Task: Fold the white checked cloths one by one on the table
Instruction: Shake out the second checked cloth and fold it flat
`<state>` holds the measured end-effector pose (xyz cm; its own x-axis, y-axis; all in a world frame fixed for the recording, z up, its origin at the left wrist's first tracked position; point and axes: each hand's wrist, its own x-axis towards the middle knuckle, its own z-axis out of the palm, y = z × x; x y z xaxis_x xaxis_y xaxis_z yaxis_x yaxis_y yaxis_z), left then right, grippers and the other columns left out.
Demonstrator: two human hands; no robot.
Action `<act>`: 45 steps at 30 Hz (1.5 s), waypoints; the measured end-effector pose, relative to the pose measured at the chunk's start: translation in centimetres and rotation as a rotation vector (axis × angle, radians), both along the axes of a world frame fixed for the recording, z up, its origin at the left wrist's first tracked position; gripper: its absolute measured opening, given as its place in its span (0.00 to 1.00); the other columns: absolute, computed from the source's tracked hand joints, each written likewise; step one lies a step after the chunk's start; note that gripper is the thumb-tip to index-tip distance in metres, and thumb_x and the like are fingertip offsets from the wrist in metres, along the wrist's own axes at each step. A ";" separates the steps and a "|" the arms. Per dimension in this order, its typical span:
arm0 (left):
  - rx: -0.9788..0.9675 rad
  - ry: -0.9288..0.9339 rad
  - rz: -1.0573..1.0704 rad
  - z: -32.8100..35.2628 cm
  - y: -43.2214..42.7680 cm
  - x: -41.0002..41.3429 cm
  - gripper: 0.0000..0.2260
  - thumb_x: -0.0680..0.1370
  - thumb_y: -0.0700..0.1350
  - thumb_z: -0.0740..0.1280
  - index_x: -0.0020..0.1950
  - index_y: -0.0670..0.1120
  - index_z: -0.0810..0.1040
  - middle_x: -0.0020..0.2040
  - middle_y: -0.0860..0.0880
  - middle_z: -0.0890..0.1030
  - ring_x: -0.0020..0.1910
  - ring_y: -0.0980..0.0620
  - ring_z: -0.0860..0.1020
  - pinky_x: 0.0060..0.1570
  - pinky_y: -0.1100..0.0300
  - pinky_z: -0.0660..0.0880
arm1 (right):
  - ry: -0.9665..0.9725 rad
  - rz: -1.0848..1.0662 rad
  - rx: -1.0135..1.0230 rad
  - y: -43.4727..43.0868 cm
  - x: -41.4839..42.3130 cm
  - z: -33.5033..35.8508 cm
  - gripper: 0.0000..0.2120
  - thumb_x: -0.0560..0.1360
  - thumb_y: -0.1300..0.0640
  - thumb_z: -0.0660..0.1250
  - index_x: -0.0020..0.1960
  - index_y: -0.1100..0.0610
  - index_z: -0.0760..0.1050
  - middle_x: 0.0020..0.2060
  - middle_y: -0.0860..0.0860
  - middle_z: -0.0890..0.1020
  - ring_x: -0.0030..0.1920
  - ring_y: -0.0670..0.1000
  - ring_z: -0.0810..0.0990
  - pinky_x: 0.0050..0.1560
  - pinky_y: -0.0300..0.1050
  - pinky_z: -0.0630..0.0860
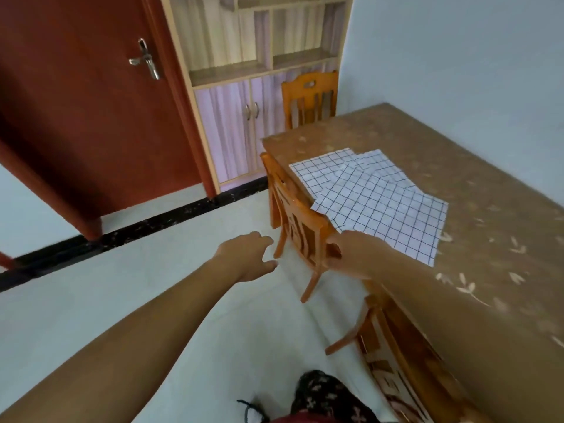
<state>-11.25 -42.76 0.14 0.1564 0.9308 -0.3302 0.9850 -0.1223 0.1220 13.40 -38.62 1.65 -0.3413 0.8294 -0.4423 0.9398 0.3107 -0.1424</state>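
Several white checked cloths (375,199) lie spread flat and overlapping on the brown table (476,190), near its left edge, one hanging slightly over it. My right hand (355,254) grips the top rail of the wooden chair (300,221) that is tucked against the table beside the cloths. My left hand (247,257) hovers in the air just left of that chair, fingers loosely curled, holding nothing. Neither hand touches the cloths.
A second wooden chair (309,97) stands at the table's far end. A third chair (381,346) sits tucked in closer to me. A red door (91,123) and a shelf cabinet (244,87) stand at the back, with pale floor (152,270) on the left.
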 end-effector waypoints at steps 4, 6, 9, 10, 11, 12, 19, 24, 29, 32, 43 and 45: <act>-0.023 -0.018 -0.101 -0.6 5.7 1.5 0.24 0.81 0.61 0.63 0.74 0.51 0.70 0.69 0.48 0.75 0.65 0.46 0.76 0.62 0.49 0.77 | 0.033 -0.103 -0.024 2.4 1.9 -0.6 0.23 0.76 0.38 0.64 0.68 0.46 0.72 0.52 0.44 0.80 0.52 0.48 0.80 0.49 0.44 0.76; -0.019 -0.039 -0.145 -1.0 8.6 2.5 0.23 0.81 0.59 0.64 0.72 0.50 0.71 0.67 0.48 0.77 0.63 0.47 0.78 0.60 0.52 0.77 | 0.034 -0.142 -0.024 4.1 3.0 -0.8 0.23 0.78 0.40 0.64 0.70 0.48 0.72 0.57 0.47 0.80 0.56 0.50 0.79 0.49 0.44 0.73; -0.013 -0.062 -0.204 -1.6 12.8 4.0 0.22 0.81 0.57 0.64 0.73 0.51 0.70 0.63 0.49 0.79 0.59 0.49 0.79 0.57 0.55 0.78 | 0.052 -0.233 -0.012 7.4 4.5 -1.7 0.27 0.78 0.40 0.64 0.74 0.47 0.68 0.66 0.48 0.77 0.66 0.53 0.76 0.61 0.51 0.75; -0.014 -0.059 -0.213 -1.9 14.3 4.4 0.21 0.81 0.57 0.65 0.73 0.53 0.70 0.62 0.50 0.80 0.57 0.49 0.80 0.56 0.56 0.79 | 0.061 -0.261 -0.006 8.7 4.9 -2.3 0.28 0.78 0.39 0.64 0.75 0.46 0.68 0.67 0.48 0.77 0.66 0.53 0.76 0.63 0.53 0.75; -0.015 -0.045 -0.223 -2.4 15.9 4.7 0.20 0.80 0.57 0.65 0.71 0.53 0.71 0.60 0.51 0.80 0.55 0.50 0.80 0.55 0.56 0.79 | 0.071 -0.281 -0.008 10.0 5.2 -2.8 0.29 0.77 0.38 0.65 0.75 0.46 0.67 0.67 0.48 0.76 0.66 0.53 0.76 0.63 0.55 0.76; -0.011 -0.020 -0.238 -2.8 17.5 5.0 0.18 0.80 0.58 0.64 0.68 0.53 0.73 0.59 0.51 0.80 0.53 0.51 0.81 0.54 0.55 0.80 | 0.079 -0.296 -0.015 11.3 5.5 -3.4 0.30 0.77 0.37 0.65 0.75 0.45 0.66 0.67 0.48 0.76 0.66 0.53 0.76 0.63 0.55 0.76; 0.002 0.044 -0.360 -3.9 27.1 8.2 0.22 0.81 0.60 0.63 0.72 0.52 0.72 0.62 0.52 0.78 0.57 0.51 0.79 0.55 0.53 0.81 | 0.108 -0.327 -0.060 19.2 8.3 -5.7 0.31 0.78 0.37 0.64 0.77 0.46 0.65 0.68 0.50 0.75 0.66 0.54 0.75 0.63 0.57 0.76; -0.031 0.075 -0.464 -5.8 31.8 12.2 0.24 0.80 0.60 0.64 0.74 0.52 0.70 0.63 0.51 0.77 0.58 0.50 0.79 0.56 0.50 0.82 | 0.097 -0.420 -0.097 21.1 12.0 -7.5 0.32 0.77 0.36 0.64 0.78 0.47 0.64 0.69 0.51 0.74 0.67 0.56 0.74 0.63 0.59 0.75; -0.050 0.087 -0.624 -8.4 36.1 16.1 0.26 0.79 0.60 0.65 0.75 0.52 0.69 0.67 0.50 0.75 0.62 0.50 0.77 0.59 0.51 0.79 | 0.078 -0.542 -0.119 21.6 15.7 -10.2 0.33 0.77 0.37 0.65 0.78 0.48 0.64 0.69 0.53 0.73 0.67 0.57 0.73 0.63 0.58 0.75; -0.098 0.125 -0.707 -10.6 38.1 18.1 0.27 0.79 0.59 0.65 0.75 0.52 0.68 0.70 0.50 0.73 0.64 0.49 0.75 0.60 0.49 0.78 | 0.079 -0.641 -0.148 21.4 17.1 -12.3 0.33 0.76 0.39 0.66 0.78 0.49 0.64 0.70 0.53 0.71 0.68 0.57 0.72 0.63 0.59 0.76; -0.182 0.175 -0.987 -19.7 44.6 19.6 0.30 0.79 0.56 0.65 0.79 0.49 0.61 0.76 0.45 0.64 0.72 0.44 0.67 0.61 0.48 0.74 | -0.055 -0.864 -0.287 22.3 16.5 -19.3 0.31 0.79 0.41 0.61 0.79 0.50 0.59 0.77 0.57 0.63 0.74 0.61 0.66 0.68 0.64 0.72; -0.191 0.152 -1.010 -21.1 44.9 19.7 0.32 0.79 0.56 0.65 0.80 0.48 0.59 0.77 0.43 0.62 0.74 0.42 0.65 0.62 0.47 0.74 | -0.058 -0.886 -0.261 23.2 16.3 -20.0 0.32 0.80 0.43 0.63 0.79 0.50 0.58 0.78 0.57 0.60 0.76 0.61 0.63 0.69 0.63 0.71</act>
<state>8.46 2.19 -20.92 0.7787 0.3192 -0.5402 0.4410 -0.8908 0.1094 29.66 -15.46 -18.30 0.3989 0.6487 -0.6481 0.8265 -0.5606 -0.0524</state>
